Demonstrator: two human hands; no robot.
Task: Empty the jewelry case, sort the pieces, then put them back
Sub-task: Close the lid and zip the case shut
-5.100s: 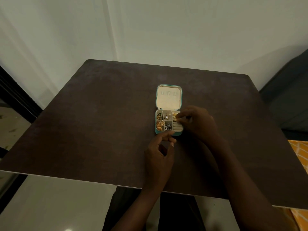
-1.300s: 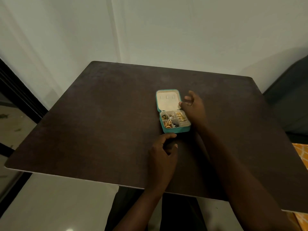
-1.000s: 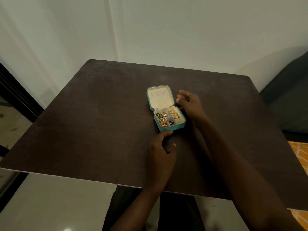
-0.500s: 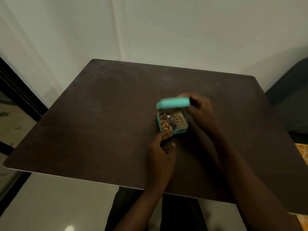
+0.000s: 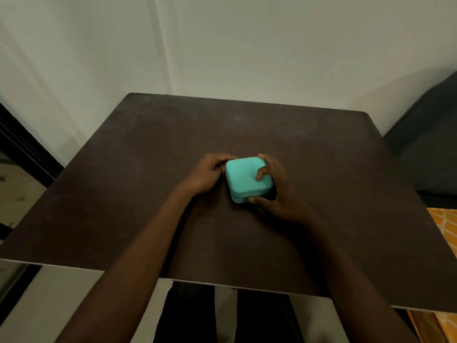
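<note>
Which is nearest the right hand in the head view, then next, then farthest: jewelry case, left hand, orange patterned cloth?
1. jewelry case: gripped by the right hand, on the table.
2. left hand: at the case's left side.
3. orange patterned cloth: beyond the table's right edge.

Jewelry case now closed: lid, lying flat open behind the tray 1 s ago and half-lowered 0.5 s ago, is down, hiding the compartments and pieces. Right hand moved from the lid's right edge to wrap the case, a fingertip on top, thumb at the near edge. Left hand shifted from the near side to the case's left side, touching it.
</note>
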